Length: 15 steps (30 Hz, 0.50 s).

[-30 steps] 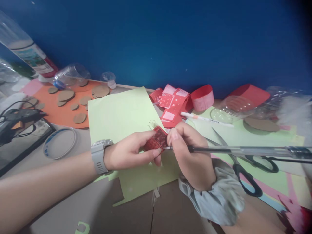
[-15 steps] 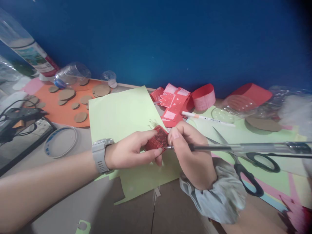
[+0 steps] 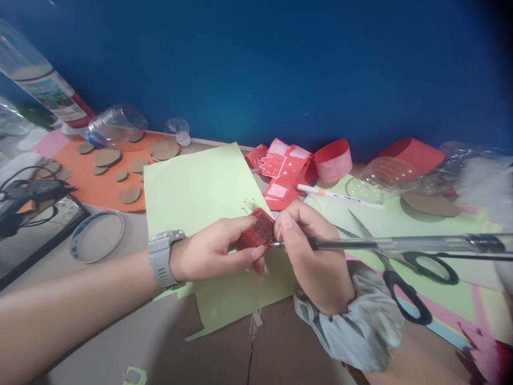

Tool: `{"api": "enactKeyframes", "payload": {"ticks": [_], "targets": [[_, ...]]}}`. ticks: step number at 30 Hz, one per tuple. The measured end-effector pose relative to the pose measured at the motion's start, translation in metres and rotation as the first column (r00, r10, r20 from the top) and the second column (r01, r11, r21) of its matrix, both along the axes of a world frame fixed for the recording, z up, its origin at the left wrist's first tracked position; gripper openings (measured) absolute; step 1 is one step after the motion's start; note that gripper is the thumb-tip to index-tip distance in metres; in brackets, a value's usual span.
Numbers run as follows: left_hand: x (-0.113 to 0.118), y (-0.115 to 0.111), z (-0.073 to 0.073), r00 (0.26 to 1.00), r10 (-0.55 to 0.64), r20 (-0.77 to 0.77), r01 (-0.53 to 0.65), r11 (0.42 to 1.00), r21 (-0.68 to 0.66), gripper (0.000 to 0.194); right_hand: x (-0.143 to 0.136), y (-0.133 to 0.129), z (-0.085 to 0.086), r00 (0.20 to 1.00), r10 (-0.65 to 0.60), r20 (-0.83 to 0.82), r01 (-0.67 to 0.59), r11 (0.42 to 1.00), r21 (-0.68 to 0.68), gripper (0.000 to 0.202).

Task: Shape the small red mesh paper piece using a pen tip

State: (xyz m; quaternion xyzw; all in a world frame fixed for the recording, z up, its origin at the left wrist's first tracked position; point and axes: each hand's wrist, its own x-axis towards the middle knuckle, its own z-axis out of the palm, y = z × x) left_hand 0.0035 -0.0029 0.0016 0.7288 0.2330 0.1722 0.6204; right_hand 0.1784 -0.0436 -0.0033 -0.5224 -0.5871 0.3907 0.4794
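From where I'm operating, the blue panel is the largest thing, rising behind the back edge of the table. A light green sheet lies across the middle of the table, with an orange sheet to its left, reaching toward the back edge. A labelled bottle leans at the back left corner. My left hand, a grey watch at its wrist, is nearly closed, thumb and fingers pinching a small red piece over the green sheet. My right hand comes in from the front right, a pale scrunchie on its wrist, fingers closed on a pen near its point. The pen runs out toward the right edge, across the scissors in my view; the scissors lie open to the right of that hand. Near the back edge, right of the middle, I have a red paper loop, and a white marker just in front of it. Cardboard discs are scattered on the orange sheet. Smallest of what I'm working with is the red piece, covered in dark cross-hatching, the pen's tip at its lower right side.
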Motion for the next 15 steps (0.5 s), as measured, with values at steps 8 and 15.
{"api": "enactKeyframes", "payload": {"ticks": [8, 15], "targets": [[0.0006, 0.0004, 0.0001, 1.0, 0.008, -0.019, -0.007, 1.0, 0.024, 0.011, 0.0005, -0.0004, 0.0024, 1.0, 0.005, -0.027, -0.006, 1.0, -0.016, 0.027], [-0.0003, 0.0002, -0.0006, 1.0, 0.002, -0.007, -0.001, 1.0, 0.023, 0.012, 0.0001, -0.0004, 0.0031, 0.999, 0.008, -0.035, -0.009, 1.0, -0.027, 0.029]]}}
